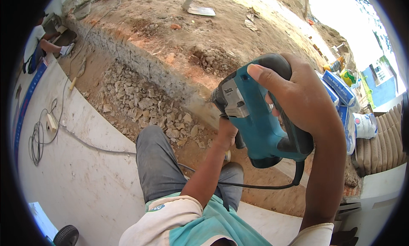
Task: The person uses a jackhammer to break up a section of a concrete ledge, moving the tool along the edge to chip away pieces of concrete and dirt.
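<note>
My right hand [298, 92] grips the rear handle of a teal-and-black power hammer drill [264, 126], with its thumb over the top. My left hand [226, 133] is wrapped around the side handle below the drill's front, partly hidden by the tool body. The drill's nose points forward toward a rough concrete edge [140, 58], and its tip is hidden. A black cord runs from the drill's rear down past my legs. Broken rubble [140, 101] lies in the dirt strip at the foot of that edge.
A person [42, 47] crouches at the upper left. On the pale slab [64, 177] are a coiled cable [38, 139] and a socket block [52, 124]. A wooden-handled tool [76, 75] lies near it, a shovel [200, 10] farther up. Stacked sacks [377, 143] stand at the right.
</note>
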The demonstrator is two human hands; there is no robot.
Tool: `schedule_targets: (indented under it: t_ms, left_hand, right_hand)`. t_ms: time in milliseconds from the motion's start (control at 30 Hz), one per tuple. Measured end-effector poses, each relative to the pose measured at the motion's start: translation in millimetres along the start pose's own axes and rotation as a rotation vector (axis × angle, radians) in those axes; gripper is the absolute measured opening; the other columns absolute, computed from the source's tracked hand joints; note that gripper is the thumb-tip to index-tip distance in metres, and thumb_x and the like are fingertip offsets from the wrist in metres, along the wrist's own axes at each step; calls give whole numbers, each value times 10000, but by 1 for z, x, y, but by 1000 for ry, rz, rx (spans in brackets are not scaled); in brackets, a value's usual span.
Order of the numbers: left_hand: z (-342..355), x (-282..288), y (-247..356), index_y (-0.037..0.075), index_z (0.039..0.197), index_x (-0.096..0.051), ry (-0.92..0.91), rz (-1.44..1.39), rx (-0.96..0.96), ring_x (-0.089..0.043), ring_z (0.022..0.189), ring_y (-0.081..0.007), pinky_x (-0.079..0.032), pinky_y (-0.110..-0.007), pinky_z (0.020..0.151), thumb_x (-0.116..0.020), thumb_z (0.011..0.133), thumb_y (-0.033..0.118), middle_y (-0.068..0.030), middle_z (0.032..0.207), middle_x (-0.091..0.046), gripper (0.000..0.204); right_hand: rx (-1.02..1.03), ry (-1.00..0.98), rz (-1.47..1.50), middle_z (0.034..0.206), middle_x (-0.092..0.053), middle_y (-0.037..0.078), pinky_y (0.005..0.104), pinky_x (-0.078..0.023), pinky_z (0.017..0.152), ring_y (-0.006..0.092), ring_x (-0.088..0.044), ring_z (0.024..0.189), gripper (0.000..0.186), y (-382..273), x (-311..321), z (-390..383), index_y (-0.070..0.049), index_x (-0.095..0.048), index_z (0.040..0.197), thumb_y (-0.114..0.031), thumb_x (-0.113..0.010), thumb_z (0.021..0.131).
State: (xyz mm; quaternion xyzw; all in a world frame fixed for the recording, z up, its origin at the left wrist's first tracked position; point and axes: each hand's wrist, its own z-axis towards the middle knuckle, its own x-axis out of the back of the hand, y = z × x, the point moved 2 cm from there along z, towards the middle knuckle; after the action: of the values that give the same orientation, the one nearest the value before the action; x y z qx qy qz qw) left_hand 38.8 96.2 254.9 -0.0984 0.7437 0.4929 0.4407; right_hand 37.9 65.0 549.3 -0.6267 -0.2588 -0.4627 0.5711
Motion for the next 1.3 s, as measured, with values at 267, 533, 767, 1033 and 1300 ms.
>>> schedule_targets:
  t_ms: [267,533,767,1033,1300]
  left_hand:
    - [-4,5,-3,62,1372,-474,20,29,37,-635,1112,-210,-576,-386,879,-647,938,236,-93,1247,-614,499]
    - [-4,14,-16,63,1385,-456,-28,-50,52,-623,1126,-218,-569,-396,890,-616,957,273,-100,1268,-601,503]
    - [-12,19,-9,59,1331,-506,-8,-90,63,-641,1074,-199,-573,-374,855,-645,931,225,-85,1213,-628,455]
    - [-13,23,-8,54,1268,-564,19,-122,59,-660,1015,-176,-578,-348,814,-679,902,171,-68,1151,-658,401]
    - [-17,20,-1,52,1243,-588,37,-134,51,-669,990,-169,-582,-337,798,-696,888,150,-63,1126,-669,384]
  right_hand:
    - [-8,-11,66,667,-604,41,260,-474,509,104,-579,552,470,2,-3,-8,15,-653,1002,-433,-714,874]
    - [-16,-21,48,795,-686,115,300,-518,611,162,-645,676,440,5,-11,-16,32,-653,1007,-384,-716,879]
    - [-78,-90,-2,870,-698,160,333,-541,699,213,-672,763,452,-12,-22,-15,47,-642,1026,-368,-724,867]
    - [-33,-97,10,860,-699,170,339,-544,693,222,-680,773,458,-11,-27,-13,45,-646,1049,-371,-716,869]
    - [-49,-109,-5,862,-696,180,341,-543,686,224,-679,759,505,-18,-26,-10,50,-648,1048,-411,-726,856]
